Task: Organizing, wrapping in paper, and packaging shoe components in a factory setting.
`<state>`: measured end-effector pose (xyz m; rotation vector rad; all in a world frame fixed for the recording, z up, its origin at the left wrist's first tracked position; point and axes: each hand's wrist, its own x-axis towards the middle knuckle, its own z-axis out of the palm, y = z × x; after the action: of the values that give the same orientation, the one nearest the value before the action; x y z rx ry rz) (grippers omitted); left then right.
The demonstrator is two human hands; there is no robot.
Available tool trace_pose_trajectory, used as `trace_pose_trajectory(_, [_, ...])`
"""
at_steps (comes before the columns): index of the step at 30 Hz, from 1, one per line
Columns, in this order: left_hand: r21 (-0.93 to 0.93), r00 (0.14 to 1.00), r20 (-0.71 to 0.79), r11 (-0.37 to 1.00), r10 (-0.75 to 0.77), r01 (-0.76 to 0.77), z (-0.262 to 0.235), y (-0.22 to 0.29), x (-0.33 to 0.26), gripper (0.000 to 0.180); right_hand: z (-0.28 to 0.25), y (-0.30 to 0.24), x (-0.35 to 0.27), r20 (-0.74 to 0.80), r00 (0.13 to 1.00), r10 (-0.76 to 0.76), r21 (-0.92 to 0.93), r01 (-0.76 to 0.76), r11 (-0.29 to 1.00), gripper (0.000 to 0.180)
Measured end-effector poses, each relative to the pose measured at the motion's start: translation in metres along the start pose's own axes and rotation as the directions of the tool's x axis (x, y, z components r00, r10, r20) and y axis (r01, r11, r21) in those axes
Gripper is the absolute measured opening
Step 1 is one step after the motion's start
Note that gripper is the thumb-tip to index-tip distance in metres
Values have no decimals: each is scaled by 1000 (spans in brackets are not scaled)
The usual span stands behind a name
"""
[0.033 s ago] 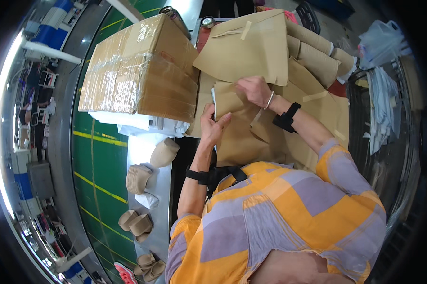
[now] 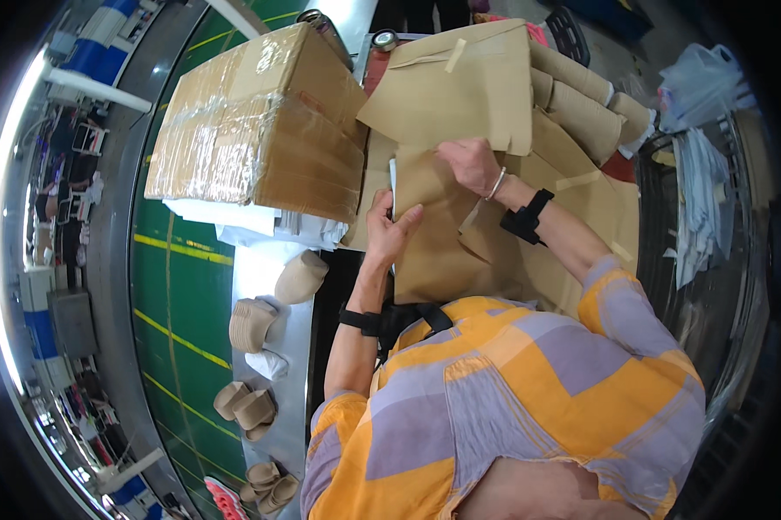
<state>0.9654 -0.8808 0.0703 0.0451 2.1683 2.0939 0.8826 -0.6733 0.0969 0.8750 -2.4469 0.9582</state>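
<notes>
Brown paper (image 2: 429, 251) lies bent and overlapping in front of my chest, with a white edge showing along its left side. My left hand (image 2: 392, 224) grips that left edge, thumb on top and fingers hidden underneath. Farther off and to the right, my right hand (image 2: 471, 166) is closed in a pinch at the paper's far edge. A cut or torn slit shows in the paper just below the right wrist. Another brown sheet (image 2: 460, 87) with a piece of tape on it lies beyond my hands.
A taped cardboard box (image 2: 252, 130) stands left on white sheets. Tan molded pieces (image 2: 253, 323) line the metal table edge (image 2: 291, 364). Rolled brown paper (image 2: 585, 117) lies far right, near a plastic bag (image 2: 698, 82) and hanging pale sheets (image 2: 700, 208).
</notes>
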Motion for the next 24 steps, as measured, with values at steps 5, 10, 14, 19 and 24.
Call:
trace_pose_trajectory(5, [-214, 960, 150, 940, -237, 266, -14, -4, -6, 80, -24, -15, 19, -161, 980, -119, -43, 114, 993, 2])
trace_pose_trajectory(10, [-208, 872, 315, 869, -375, 449, -37, -39, -16, 71, -52, -25, 39, -262, 960, -101, -68, 86, 994, 4])
trace_pose_trajectory(14, [-31, 852, 414, 931, -320, 365, -43, -35, -13, 68, -57, 7, 39, -341, 940, -21, -176, -42, 983, 9])
trace_pose_trajectory(19, [-9, 910, 284, 948, -302, 318, -25, -47, -25, 48, -53, 100, 8, -409, 854, 321, -283, -453, 845, 17])
trace_pose_trajectory(24, [-252, 853, 189, 815, -487, 521, -16, -43, -62, 36, -38, 119, -6, -421, 799, 430, -280, -565, 776, 24])
